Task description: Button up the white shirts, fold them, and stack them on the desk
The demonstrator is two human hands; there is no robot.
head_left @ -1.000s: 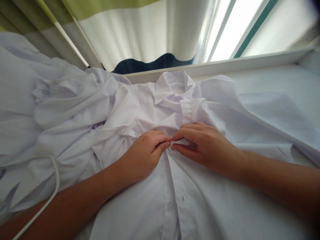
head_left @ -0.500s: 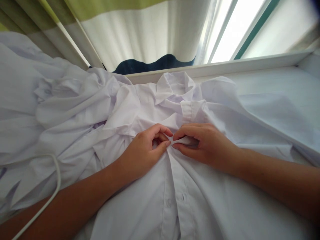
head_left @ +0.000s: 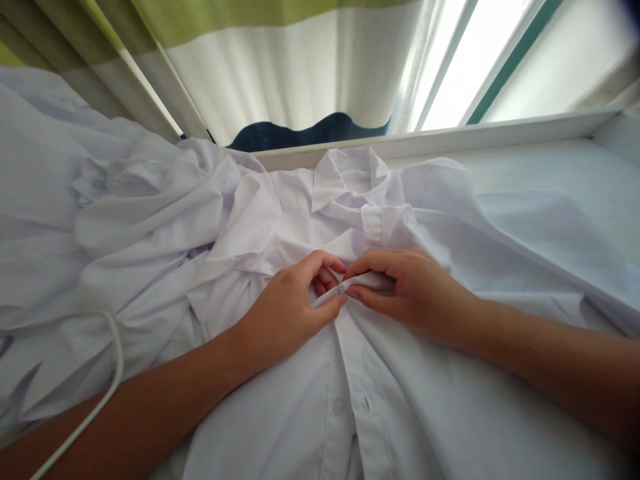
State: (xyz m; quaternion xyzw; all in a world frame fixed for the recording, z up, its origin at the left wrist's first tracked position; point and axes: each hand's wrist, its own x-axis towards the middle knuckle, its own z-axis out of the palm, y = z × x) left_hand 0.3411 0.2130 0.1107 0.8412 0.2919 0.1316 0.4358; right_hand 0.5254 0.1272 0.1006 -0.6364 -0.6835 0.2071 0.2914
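A white button-up shirt [head_left: 380, 407] lies front side up before me, its collar [head_left: 350, 177] toward the window. Both hands meet at the chest of its button placket. My left hand [head_left: 293, 307] pinches the left edge of the placket between thumb and curled fingers. My right hand [head_left: 410, 290] pinches the right edge, its fingertips touching those of the left. Two closed buttons [head_left: 340, 405] show below my hands. Whatever lies between the fingertips is hidden by cloth.
A heap of crumpled white garments [head_left: 105, 220] fills the left side. A white cable [head_left: 95, 393] loops over my left forearm. A white ledge [head_left: 450, 137] runs behind the collar, with curtains [head_left: 300, 73] and a bright window [head_left: 475, 60] beyond. Flat white cloth [head_left: 565, 207] lies at the right.
My left hand's fingers have uncurled and lifted, now pinching the placket edge from above. My right hand stays in place on the fabric. The view has shifted down slightly.
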